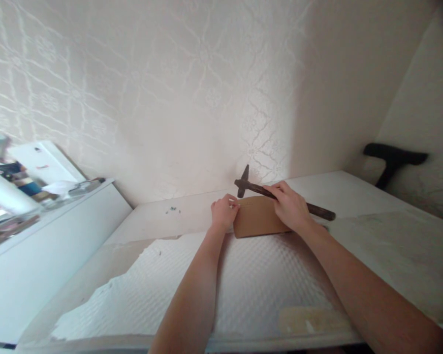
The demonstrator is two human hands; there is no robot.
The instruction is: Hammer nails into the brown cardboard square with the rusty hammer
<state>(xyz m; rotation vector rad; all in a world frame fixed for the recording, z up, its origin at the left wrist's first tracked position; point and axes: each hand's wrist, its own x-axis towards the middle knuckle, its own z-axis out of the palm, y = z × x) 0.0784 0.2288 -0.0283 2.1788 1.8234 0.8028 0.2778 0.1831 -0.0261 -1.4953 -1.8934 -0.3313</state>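
My right hand (291, 206) is wrapped around the dark wooden handle of a hammer (256, 189). The hammer head points left, raised just above a flat tan piece (258, 221) that looks like leather or card. A row of small marks runs near the far edge of this piece. At its upper left corner, my left hand (224, 212) is closed in a pinch; a small pale tip shows at the fingers, too small to name. The tan piece lies on a white quilted sheet (258, 280), partly covered by my right hand.
Several tiny dark bits (173, 209) lie on the table (140, 221) to the left. A white cabinet (70, 246) stacked with mixed items stands at the far left. Patterned wall (192, 98) rises behind the table. A black T-shaped object (395, 156) stands at the right.
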